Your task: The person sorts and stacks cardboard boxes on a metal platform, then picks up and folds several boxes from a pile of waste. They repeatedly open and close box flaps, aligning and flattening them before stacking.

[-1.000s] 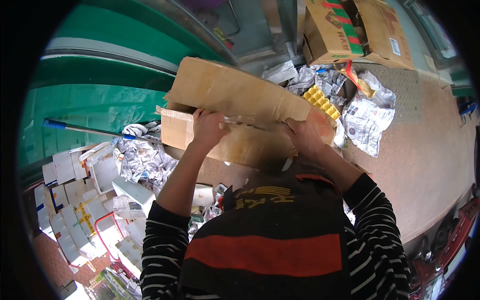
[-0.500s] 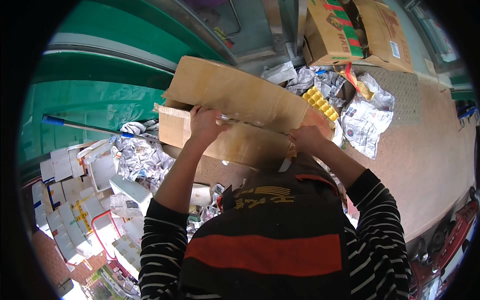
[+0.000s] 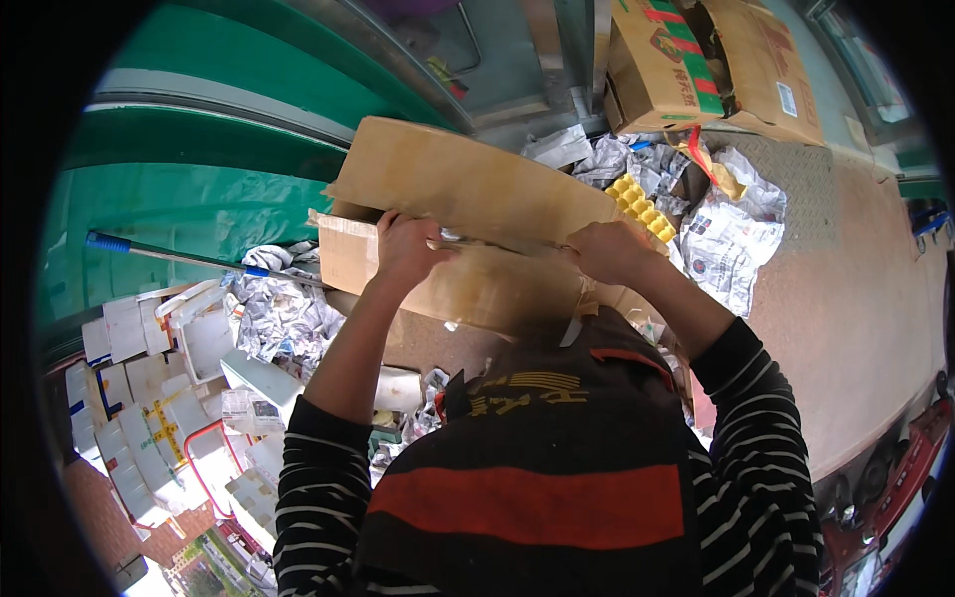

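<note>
A brown cardboard box [image 3: 458, 184] is held in front of my apron, with a seam running across its middle and a strip of clear tape partly lifted there. My left hand [image 3: 406, 249] is closed on the box at the left part of the seam. Farther right, my right hand [image 3: 609, 254] is closed in a fist-like grip at the seam's other end; its fingertips are hidden, and it seems to grasp the cardboard edge. A loose flap of tape [image 3: 572, 331] hangs at the box's near side.
Crumpled newspaper [image 3: 284, 313] and stacked white foam boxes [image 3: 149, 438] lie at left, under a blue-ended pole [image 3: 179, 255]. Beyond the box on the right are a yellow egg tray [image 3: 640, 207], more newspaper [image 3: 731, 239] and printed cartons [image 3: 667, 75]. A green wall [image 3: 189, 214] stands at far left.
My right hand has moved slightly left and up along the seam, turning more fist-like. My left hand stays at nearly the same spot, and the box has shifted only a little.
</note>
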`<state>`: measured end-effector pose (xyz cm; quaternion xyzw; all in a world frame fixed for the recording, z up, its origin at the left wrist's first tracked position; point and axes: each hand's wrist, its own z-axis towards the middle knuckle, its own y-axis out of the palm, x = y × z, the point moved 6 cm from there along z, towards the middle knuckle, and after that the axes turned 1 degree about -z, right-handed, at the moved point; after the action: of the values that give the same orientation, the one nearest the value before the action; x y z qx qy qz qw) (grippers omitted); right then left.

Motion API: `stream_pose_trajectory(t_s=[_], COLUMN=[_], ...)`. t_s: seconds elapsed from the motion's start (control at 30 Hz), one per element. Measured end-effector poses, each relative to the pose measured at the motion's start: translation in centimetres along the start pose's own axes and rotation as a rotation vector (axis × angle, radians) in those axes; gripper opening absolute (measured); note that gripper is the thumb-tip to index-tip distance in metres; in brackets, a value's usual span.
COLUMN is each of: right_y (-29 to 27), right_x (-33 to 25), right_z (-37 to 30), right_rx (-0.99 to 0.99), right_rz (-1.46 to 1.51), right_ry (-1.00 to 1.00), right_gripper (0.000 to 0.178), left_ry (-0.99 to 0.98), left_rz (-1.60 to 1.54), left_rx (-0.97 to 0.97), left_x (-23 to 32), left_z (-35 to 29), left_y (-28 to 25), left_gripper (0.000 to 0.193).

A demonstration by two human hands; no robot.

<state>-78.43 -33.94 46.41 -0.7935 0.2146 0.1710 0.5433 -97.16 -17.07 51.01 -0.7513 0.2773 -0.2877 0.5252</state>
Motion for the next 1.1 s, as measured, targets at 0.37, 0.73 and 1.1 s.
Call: stream_pose_trajectory(t_s=[0.37, 0.73, 1.1], right_y=[5.3, 4.8, 6.8], right_x=[1.2, 1.1, 4.2], right_z=[1.0, -1.0, -2.7], right_rx=[-0.13, -0.203, -0.31], right_rz=[-0.057, -0.185, -0.13], right_ry=[0.069, -0.02, 0.084], right_gripper=[0.028, 0.025, 0.035], left_ry=[0.099, 0.048, 0.037], left_rz=[0.013, -0.026, -0.04], left_rx=[0.103, 0.031, 0.07], left_x=[1.0, 0.4, -2.3], left_z=[0.1, 0.5, 0.5], left_y=[-0.5, -0.5, -1.1], left_gripper=[0.032, 0.029, 0.026])
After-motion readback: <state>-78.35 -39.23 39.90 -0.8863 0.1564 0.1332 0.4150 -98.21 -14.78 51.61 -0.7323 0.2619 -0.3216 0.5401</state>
